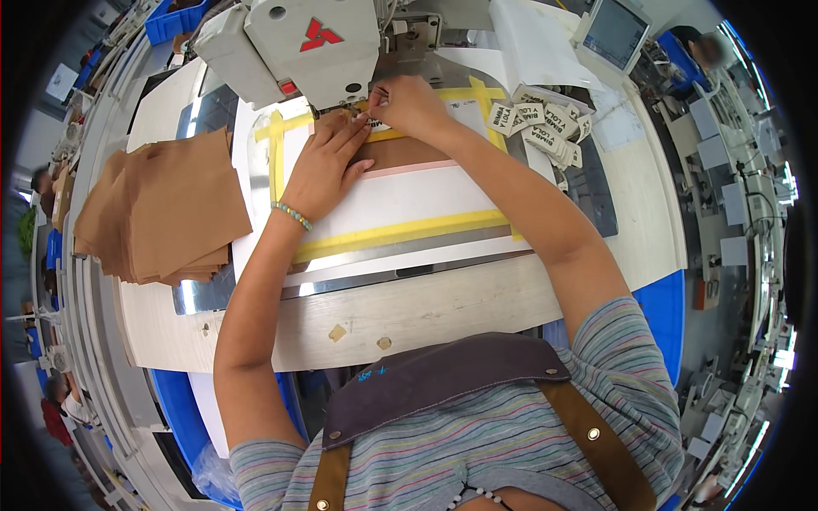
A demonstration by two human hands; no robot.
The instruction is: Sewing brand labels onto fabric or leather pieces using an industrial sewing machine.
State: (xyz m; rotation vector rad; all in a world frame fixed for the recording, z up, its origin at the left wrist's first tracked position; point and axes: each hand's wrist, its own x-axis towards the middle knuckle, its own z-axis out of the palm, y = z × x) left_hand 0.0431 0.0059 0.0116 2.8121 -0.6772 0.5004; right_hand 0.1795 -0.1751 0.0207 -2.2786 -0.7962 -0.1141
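Note:
Under the head of a sewing machine (328, 47), a brown panel (409, 155) with a pink lower edge lies on a white sheet (383, 200) framed with yellow tape. My left hand (328, 166) rests flat on the panel's left part, fingers stretched toward the needle area. Close to its fingertips, my right hand (409, 104) is closed in a pinch; what it pinches, if anything, is too small to make out. A white label with dark lettering (376, 124) shows partly between the hands on the panel. The needle itself is hidden behind the machine head and fingers.
Left of the frame lies a stack of brown panels (170, 204). A heap of white printed labels (550, 132) spills beside a box at the right. Farther back stands a small screen (615, 32). Blue bins (660, 319) sit below the table edge (443, 319).

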